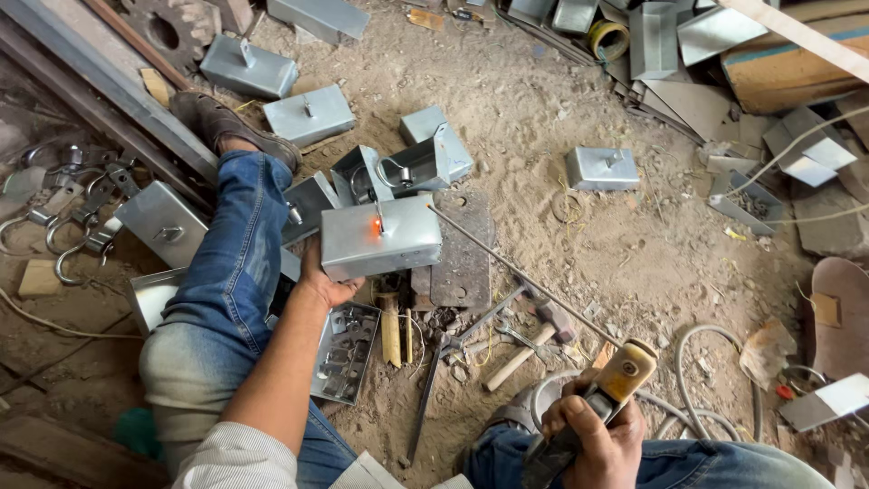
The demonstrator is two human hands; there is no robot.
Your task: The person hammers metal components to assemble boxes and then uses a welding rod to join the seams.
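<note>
Clearly mid-weld: seated on a dirt workshop floor (561, 163) strewn across the whole frame with sheet-metal scrap. Blue-jeaned leg (231, 263) stretched toward upper left, shoe beside a steel rail. Centre of frame: galvanised sheet-metal box (380, 240) with a small handle on top, an orange-hot glow at the handle's base. Left hand (321, 285) cupped under the box's lower left corner, fingers wrapped on its edge, steadying it. Lower right: right hand (593, 435) fisted tight around an electrode holder (620, 376) with a yellowish grip, its thin welding rod (520, 272) slanting up-left to the glowing spot. More finished boxes above, upper left and centre right. Metal hooks (77, 213) at far left. Tray of small clips (344, 353) beside the knee. Hammer (534, 340) and small tools below the box. Judged stage: tacking the handle; likely calls for keeping the rod tip steady on the joint.
</note>
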